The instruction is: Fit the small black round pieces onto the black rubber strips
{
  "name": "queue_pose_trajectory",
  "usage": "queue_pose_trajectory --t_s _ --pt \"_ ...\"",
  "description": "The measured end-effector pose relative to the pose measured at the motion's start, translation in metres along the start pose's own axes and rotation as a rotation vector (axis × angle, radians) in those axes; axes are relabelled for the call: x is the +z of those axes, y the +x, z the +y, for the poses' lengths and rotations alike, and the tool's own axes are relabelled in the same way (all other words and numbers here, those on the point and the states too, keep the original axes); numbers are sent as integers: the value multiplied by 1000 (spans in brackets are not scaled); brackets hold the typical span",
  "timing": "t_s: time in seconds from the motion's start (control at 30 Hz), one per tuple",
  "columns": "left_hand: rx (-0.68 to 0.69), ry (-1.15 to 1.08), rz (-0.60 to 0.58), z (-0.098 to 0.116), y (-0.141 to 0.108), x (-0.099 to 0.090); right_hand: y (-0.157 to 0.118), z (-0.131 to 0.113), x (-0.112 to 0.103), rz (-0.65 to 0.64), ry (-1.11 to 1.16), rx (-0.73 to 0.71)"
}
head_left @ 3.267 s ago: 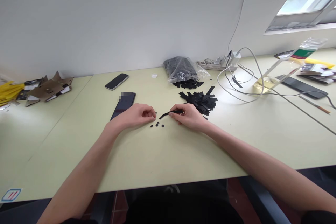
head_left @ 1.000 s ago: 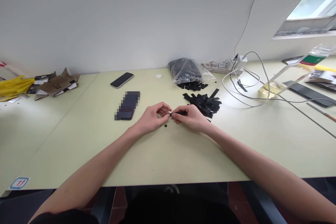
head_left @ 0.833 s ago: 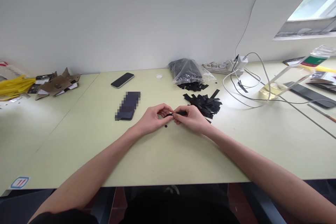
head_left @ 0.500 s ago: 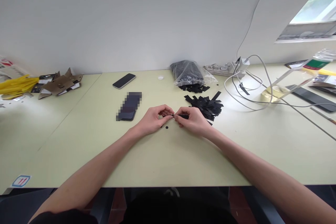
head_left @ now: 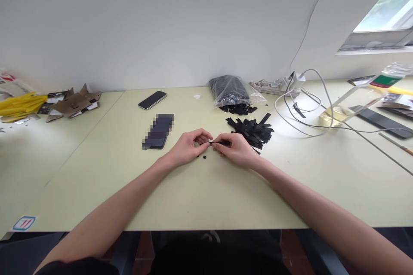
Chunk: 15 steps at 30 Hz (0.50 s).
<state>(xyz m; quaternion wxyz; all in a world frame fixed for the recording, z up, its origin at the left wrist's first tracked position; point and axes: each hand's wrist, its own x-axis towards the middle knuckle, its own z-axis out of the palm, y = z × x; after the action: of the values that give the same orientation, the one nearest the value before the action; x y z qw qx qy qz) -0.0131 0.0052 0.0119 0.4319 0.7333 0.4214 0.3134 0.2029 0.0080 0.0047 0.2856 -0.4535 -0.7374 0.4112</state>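
Observation:
My left hand [head_left: 191, 147] and my right hand [head_left: 236, 149] meet just above the table, fingertips almost touching. Between them runs a small black strip [head_left: 222, 142], pinched at its left end by my left thumb and finger and held further right by my right fingers. Much of the strip is covered by the fingers. A small black disc [head_left: 204, 157] lies on the table below the hands, with another dark bit partly hidden by my left thumb. Right behind my right hand is a loose pile of black strips [head_left: 253, 131].
A clear plastic bag [head_left: 230, 89] of black pieces lies near the wall. Two phones, one pale-edged phone [head_left: 152, 100] and a blurred one [head_left: 158, 132], lie left. White cables [head_left: 303, 126], a power strip [head_left: 271, 86] and a tilted bottle [head_left: 358, 99] are right; torn cardboard [head_left: 75, 101] is far left.
Both hands stay together at nearly the same spot. The fingers on the black strip have shifted slightly, and a little more of it shows beside my right fingers.

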Motion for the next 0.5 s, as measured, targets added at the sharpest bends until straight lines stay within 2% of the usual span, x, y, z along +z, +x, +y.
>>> queue_pose_trajectory --t_s 0.13,0.27,0.33,0.4,0.5 --pt "21 37 -8 2 0 -1 0 -2 0 -2 -22 -15" --pt "7 190 -15 6 0 -14 0 -4 -1 14 -25 -23" --pt "-18 284 -59 7 0 -25 0 -4 -1 15 -20 -11" --pt "-55 337 -159 9 -1 -35 0 -4 -1 14 -10 4" --pt "-81 384 -270 10 -1 -42 0 -4 0 17 -2 12"
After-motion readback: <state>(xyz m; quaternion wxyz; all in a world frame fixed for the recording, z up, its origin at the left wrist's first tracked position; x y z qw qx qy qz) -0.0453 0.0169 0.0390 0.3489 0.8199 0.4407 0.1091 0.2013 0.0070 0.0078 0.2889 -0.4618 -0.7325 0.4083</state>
